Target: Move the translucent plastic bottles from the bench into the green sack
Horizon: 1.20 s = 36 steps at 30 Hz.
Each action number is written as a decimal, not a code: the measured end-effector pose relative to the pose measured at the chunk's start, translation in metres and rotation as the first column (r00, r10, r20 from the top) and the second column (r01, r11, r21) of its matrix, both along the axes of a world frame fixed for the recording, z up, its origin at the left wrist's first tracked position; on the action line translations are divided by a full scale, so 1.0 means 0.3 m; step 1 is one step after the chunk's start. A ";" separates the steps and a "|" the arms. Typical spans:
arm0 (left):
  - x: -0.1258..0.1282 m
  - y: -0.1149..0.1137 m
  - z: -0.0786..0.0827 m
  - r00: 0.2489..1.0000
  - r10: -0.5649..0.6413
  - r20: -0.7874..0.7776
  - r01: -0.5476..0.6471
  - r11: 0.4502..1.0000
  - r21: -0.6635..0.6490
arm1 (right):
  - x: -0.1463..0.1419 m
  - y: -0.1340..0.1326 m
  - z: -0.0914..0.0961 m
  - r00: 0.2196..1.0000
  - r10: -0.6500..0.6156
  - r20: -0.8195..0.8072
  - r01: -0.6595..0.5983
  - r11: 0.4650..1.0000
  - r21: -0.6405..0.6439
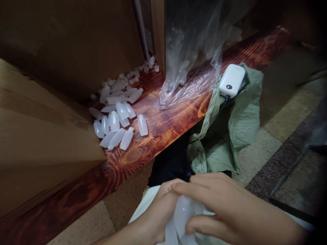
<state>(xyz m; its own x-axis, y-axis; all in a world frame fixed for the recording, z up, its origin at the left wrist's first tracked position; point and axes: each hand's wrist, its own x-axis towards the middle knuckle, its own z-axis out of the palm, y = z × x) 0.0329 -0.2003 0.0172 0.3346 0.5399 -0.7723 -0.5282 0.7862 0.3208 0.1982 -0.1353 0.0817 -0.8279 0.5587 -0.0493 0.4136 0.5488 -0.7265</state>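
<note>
At the bottom of the head view, my left hand [159, 212] and my right hand [222, 204] are together, closed around several translucent white plastic bottles [183, 214]. The fingers of my right hand lie over the top of the bunch and touch my left hand; its thumb presses against the bottles. Part of the bunch is hidden by my hands. More bottles of this kind [120, 137] lie in a loose pile on the reddish wooden tabletop [153, 136], with one bottle [142, 126] slightly apart. Small translucent pieces [133, 76], perhaps caps, are scattered behind them.
Large cardboard boxes [46, 126] stand to the left and behind the pile. A clear plastic bag [189, 81] hangs over the table. Beside its edge, a white power bank [232, 80] with a black cable rests on a green woven sack [245, 115]. Tiled floor [265, 146] shows at right.
</note>
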 end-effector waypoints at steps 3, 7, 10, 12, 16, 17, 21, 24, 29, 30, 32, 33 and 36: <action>-0.012 0.001 -0.004 0.998 0.022 -0.055 -0.021 1.000 0.023 | -0.057 0.006 0.013 0.996 0.074 0.058 -0.084 0.980 0.182; -0.028 0.003 -0.028 0.993 0.113 -0.026 -0.114 0.993 -0.026 | -0.089 -0.059 -0.039 1.000 -0.009 0.018 -0.002 0.853 0.521; -0.032 0.006 -0.049 0.990 0.137 -0.033 -0.140 0.987 -0.084 | -0.091 -0.110 -0.074 0.997 -0.069 -0.020 0.068 0.806 0.587; -0.031 0.008 -0.056 0.991 0.118 -0.064 -0.125 0.984 -0.123 | -0.083 -0.132 -0.082 0.996 -0.089 -0.031 0.092 0.834 0.543; -0.020 0.001 -0.053 0.993 0.085 -0.088 -0.094 0.989 -0.110 | -0.054 -0.166 -0.083 0.993 -0.117 0.005 0.102 0.892 0.440; -0.016 -0.003 -0.051 0.992 0.076 -0.098 -0.085 0.992 -0.093 | -0.048 -0.175 -0.085 0.992 -0.127 0.013 0.109 0.898 0.426; 0.003 -0.027 -0.047 0.993 0.056 -0.103 -0.062 0.997 -0.049 | -0.041 -0.216 -0.109 0.990 -0.141 0.012 0.126 0.916 0.381; 0.014 -0.034 -0.045 0.994 0.043 -0.099 -0.049 0.997 -0.060 | -0.042 -0.238 -0.130 0.983 -0.181 0.018 0.163 0.923 0.349; 0.028 -0.017 -0.042 0.986 -0.014 -0.168 0.012 1.000 -0.008 | -0.005 -0.256 -0.119 0.944 -0.299 -0.138 0.320 0.931 0.173; 0.029 -0.013 -0.045 0.988 -0.017 -0.152 0.015 1.000 -0.017 | 0.014 -0.257 -0.116 0.907 -0.386 -0.171 0.399 0.915 0.053; 0.027 -0.005 -0.056 0.995 -0.020 -0.101 0.013 0.998 -0.067 | 0.059 -0.257 -0.118 0.761 -0.624 -0.181 0.564 0.772 -0.293; 0.025 -0.002 -0.063 0.997 -0.018 -0.076 0.011 0.996 -0.093 | 0.082 -0.258 -0.125 0.657 -0.741 -0.139 0.607 0.629 -0.485; 0.019 0.008 -0.083 0.999 -0.025 -0.032 0.021 0.992 -0.122 | 0.138 -0.273 -0.167 0.370 -0.927 0.054 0.497 0.149 -0.855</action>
<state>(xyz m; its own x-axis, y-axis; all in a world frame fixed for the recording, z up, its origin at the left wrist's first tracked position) 0.0387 -0.1979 -0.0078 0.3189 0.4336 -0.8428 -0.5001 0.8323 0.2390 0.2396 -0.2172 0.0315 -0.0671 0.8341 -0.5476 -0.1441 -0.5511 -0.8219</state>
